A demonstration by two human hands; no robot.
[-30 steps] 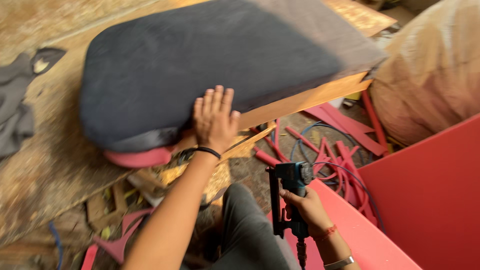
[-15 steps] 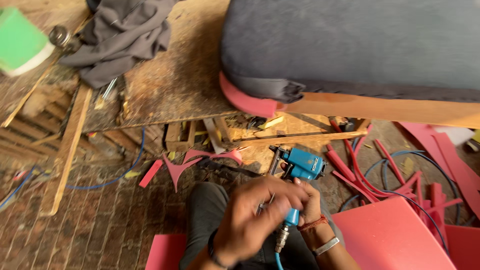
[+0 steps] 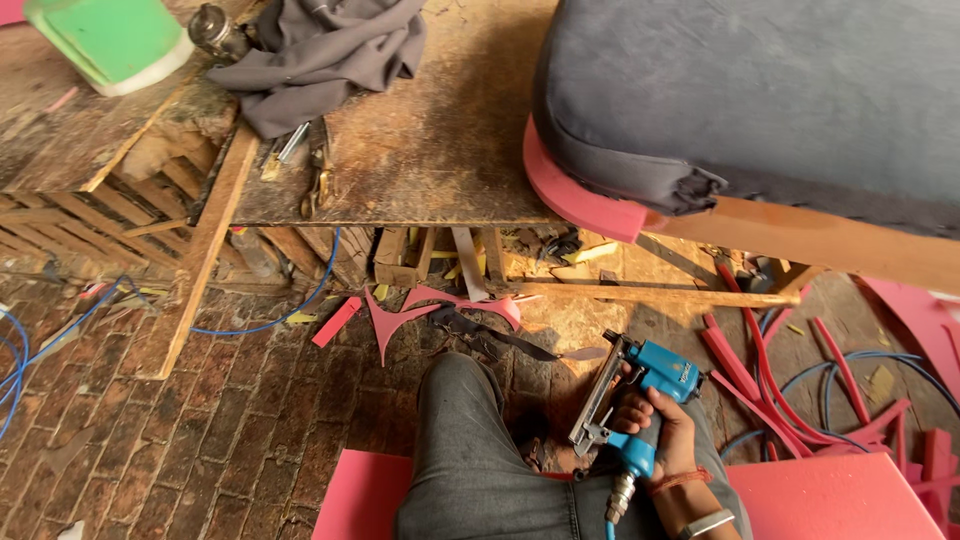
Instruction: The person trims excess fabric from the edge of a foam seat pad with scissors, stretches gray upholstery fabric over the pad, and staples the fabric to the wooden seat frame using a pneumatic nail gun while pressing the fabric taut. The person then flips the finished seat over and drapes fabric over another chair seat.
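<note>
Only the right hand [image 3: 665,425] is seen, clamped around the grip of a blue pneumatic staple gun [image 3: 635,400] held low over the lap, below the grey-upholstered cushion [image 3: 760,100] overhanging the worn wooden bench [image 3: 430,150]; the left hand is out of view.

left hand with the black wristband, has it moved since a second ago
Yes. It was pressed flat on the grey padded cushion on the worn wooden workbench; now it is off the cushion and out of view. The right hand holds the blue pneumatic stapler.

Single head-worn view, looking steeply down, near the lap, over workbench [image 3: 440,150] edge and brick floor [image 3: 200,420]
</note>
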